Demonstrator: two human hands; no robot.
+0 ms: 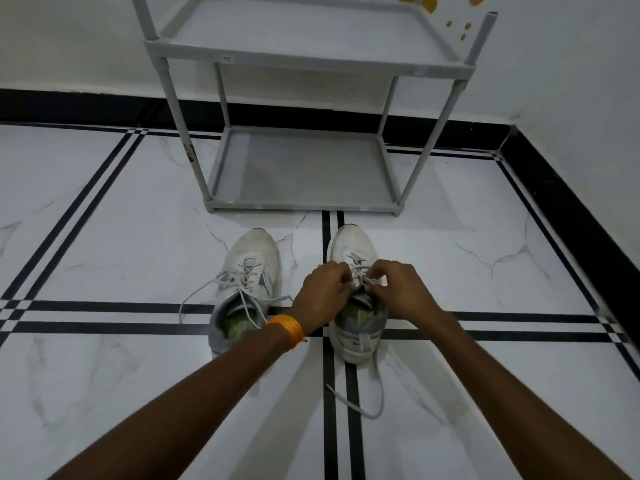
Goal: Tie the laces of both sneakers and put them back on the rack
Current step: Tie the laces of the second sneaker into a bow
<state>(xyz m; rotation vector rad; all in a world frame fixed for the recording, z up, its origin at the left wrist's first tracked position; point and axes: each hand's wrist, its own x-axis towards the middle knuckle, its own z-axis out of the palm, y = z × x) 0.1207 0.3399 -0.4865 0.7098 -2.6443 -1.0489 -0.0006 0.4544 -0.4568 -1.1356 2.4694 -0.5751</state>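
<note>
Laces [360, 279] look soft and floppy, so pinch them near the knot, as the left hand [323, 292] and right hand [398, 289] do, both closed on them over the right sneaker [353, 244] on the floor [104, 237] near the rack [304, 202].

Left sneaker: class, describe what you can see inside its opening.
Inside the left sneaker, a green insole shows at the heel, with a loose lace end draped across the opening. Further in, the tongue and upper hide the toe end.
</note>
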